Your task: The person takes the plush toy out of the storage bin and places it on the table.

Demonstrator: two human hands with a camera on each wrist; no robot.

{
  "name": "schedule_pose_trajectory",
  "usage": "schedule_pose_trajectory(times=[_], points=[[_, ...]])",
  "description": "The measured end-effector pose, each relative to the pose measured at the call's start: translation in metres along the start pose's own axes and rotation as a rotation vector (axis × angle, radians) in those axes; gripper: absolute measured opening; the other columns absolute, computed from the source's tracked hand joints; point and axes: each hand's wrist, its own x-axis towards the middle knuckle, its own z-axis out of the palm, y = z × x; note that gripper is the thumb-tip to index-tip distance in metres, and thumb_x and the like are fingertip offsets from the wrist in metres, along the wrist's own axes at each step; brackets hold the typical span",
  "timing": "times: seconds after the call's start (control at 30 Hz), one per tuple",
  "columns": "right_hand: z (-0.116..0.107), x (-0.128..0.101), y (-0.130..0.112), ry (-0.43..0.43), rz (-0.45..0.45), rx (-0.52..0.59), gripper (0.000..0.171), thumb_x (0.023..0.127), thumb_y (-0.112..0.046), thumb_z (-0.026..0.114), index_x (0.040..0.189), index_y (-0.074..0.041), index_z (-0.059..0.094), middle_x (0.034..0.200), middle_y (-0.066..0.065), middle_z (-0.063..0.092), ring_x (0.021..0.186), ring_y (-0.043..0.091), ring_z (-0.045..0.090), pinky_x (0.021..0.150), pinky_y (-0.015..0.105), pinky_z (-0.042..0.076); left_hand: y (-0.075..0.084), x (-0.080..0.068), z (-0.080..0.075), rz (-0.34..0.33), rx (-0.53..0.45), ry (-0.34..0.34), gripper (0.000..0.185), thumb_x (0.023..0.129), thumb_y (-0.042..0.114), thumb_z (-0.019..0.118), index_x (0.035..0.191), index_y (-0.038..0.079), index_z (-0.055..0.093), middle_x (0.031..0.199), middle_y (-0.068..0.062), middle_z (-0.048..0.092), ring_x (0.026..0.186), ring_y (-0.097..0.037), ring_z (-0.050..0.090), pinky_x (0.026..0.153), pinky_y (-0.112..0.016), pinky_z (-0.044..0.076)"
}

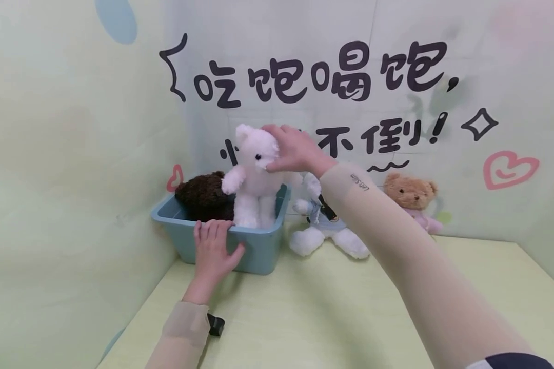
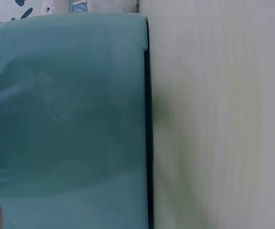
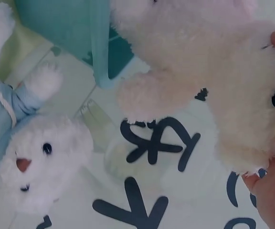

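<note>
A fluffy white plush bear [image 1: 254,177] is being gripped by the head in the right hand [image 1: 292,150], fingers and thumb curled round it — the toy is being held upright, its legs inside a teal plastic rectangular bin [image 1: 254,248]. The bin's near rim is being touched by the left hand [image 1: 214,249], its fingers lying straight over the edge and the thumb spread against the front wall. A dark brown curly plush toy [image 1: 204,195] is lying inside the bin, just beside the white bear. The bin is standing on a pale green tabletop [image 1: 314,312], in the corner by the wall. Just beside the bin, a white plush animal in a light blue top [image 1: 325,228] is sitting against the lettered wall, and a tan teddy bear in pink clothing [image 1: 413,197] is leaning further right.
</note>
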Motion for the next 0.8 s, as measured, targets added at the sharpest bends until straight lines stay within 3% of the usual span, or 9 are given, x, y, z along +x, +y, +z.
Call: schedule_pose_trajectory(times=[0.2, 0.53, 0.8], points=[[-0.027, -0.002, 0.004, 0.017, 0.038, 0.017, 0.086, 0.074, -0.042, 0.074, 0.148, -0.025, 0.032, 0.128, 0.011, 0.051, 0.101, 0.026, 0.053, 0.087, 0.043, 0.044, -0.001, -0.002, 0.0, -0.01, 0.005, 0.004, 0.044, 0.075, 0.03, 0.064, 0.108, 0.003, 0.053, 0.103, -0.017, 0.052, 0.103, -0.038, 0.042, 0.103, -0.064, 0.017], [-0.064, -0.008, 0.009, 0.07, 0.015, 0.053, 0.083, 0.075, -0.034, 0.076, 0.145, -0.02, 0.033, 0.126, 0.013, 0.05, 0.103, 0.025, 0.052, 0.089, 0.039, 0.043, 0.002, 0.0, 0.003, 0.002, -0.008, -0.003, 0.044, 0.075, 0.028, 0.066, 0.109, 0.003, 0.053, 0.104, -0.017, 0.052, 0.104, -0.038, 0.042, 0.103, -0.064, 0.016], [-0.094, -0.021, 0.01, 0.088, 0.037, 0.003, 0.079, 0.077, -0.035, 0.073, 0.145, -0.022, 0.035, 0.127, 0.012, 0.051, 0.105, 0.026, 0.05, 0.092, 0.043, 0.041, 0.001, -0.001, 0.0, -0.009, -0.007, -0.021, 0.046, 0.075, 0.028, 0.068, 0.111, 0.003, 0.053, 0.106, -0.017, 0.052, 0.106, -0.038, 0.041, 0.105, -0.064, 0.015]])
